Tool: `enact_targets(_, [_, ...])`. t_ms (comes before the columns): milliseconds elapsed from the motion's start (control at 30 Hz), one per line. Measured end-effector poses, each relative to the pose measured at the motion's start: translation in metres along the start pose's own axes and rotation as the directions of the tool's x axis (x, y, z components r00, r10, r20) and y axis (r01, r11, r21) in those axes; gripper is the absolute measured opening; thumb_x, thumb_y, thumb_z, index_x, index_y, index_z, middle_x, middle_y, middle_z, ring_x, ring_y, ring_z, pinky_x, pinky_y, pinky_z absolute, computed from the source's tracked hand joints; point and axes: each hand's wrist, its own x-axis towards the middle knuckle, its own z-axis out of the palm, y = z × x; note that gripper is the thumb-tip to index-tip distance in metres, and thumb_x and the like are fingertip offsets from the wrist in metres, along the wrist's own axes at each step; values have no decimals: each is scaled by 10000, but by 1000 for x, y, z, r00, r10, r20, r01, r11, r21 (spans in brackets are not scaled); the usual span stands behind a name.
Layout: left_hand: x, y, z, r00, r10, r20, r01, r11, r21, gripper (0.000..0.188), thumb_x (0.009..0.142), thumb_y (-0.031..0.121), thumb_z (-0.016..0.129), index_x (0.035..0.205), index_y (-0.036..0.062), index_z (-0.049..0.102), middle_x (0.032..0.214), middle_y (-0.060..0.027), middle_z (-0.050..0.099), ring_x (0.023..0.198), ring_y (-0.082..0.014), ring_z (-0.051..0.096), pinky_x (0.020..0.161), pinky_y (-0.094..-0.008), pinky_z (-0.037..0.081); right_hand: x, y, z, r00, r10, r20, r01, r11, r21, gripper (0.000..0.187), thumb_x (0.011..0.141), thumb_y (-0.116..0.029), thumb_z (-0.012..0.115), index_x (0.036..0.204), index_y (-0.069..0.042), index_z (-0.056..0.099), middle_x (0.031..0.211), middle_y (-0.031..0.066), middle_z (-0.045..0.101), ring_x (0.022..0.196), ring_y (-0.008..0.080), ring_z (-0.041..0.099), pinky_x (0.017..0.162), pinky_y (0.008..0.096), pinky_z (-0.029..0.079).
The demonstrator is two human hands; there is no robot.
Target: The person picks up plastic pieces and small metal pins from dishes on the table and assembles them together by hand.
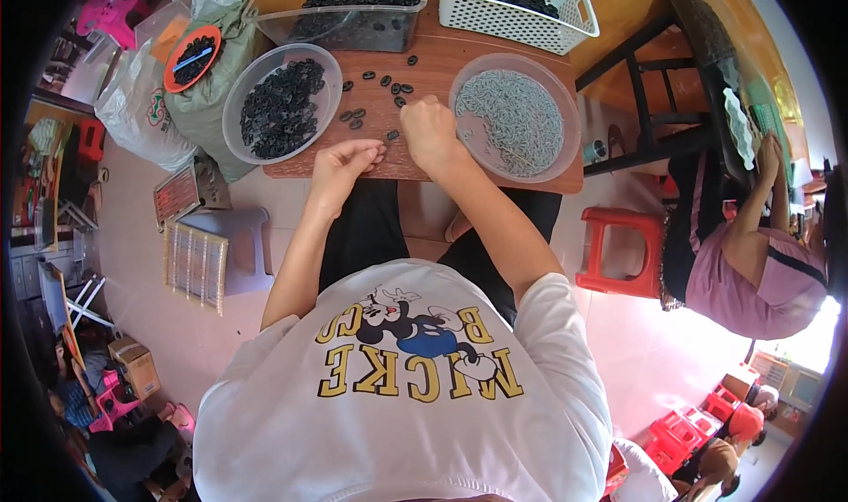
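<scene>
At the table's near edge my left hand has its thumb and fingers pinched together; what they hold, if anything, is too small to make out. A small black oval piece lies just beyond those fingertips. My right hand is curled closed beside it, knuckles up, and its fingertips are hidden. Several more black oval pieces lie loose ahead of both hands. To the left stands a clear round tub of black pieces. Close to my right wrist another round tub holds thin grey metal screws or pins.
Across the table's back are a clear bin and a white perforated basket, both with black pieces. An orange bowl rests on sacks at left. A red stool and a seated person are at right.
</scene>
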Motion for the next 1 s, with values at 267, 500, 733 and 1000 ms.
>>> enact_targets(267, [8, -5, 30, 1000, 18, -8, -18, 998, -55, 206, 875, 72, 572, 1042, -32, 632, 924, -86, 669, 816, -113, 625, 713, -217, 493, -12, 4, 12, 992, 73, -99, -63, 994, 94, 135, 704, -54, 601, 818, -2, 652, 848, 177, 620, 756, 287, 653, 589, 334, 541])
enact_targets(500, [0, -11, 42, 997, -32, -66, 18, 977, -212, 185, 878, 105, 590, 1004, -25, 626, 857, -84, 660, 754, -127, 634, 667, -228, 510, -58, 10, 0, 963, 196, -186, 27, 616, 787, 189, 763, -28, 572, 937, 17, 630, 897, 200, 610, 803, 331, 633, 689, 368, 510])
enact_targets(733, [-8, -4, 58, 962, -237, 138, 259, 950, -173, 175, 865, 173, 627, 864, -2, 637, 734, -71, 648, 627, -120, 623, 568, -216, 502, -122, 7, -5, 875, 396, -280, 90, 434, 897, 303, 772, 18, 612, 1073, -18, 601, 905, 158, 630, 782, 272, 636, 673, 315, 509])
enact_targets(1000, [-10, -11, 65, 845, -364, 392, 478, 843, -247, 160, 847, 100, 622, 954, -19, 634, 844, -121, 669, 723, -167, 658, 649, -257, 546, -152, 22, -3, 812, 305, -498, 259, 576, 775, 319, 779, 31, 598, 1093, -26, 593, 937, 135, 632, 790, 269, 632, 698, 325, 513])
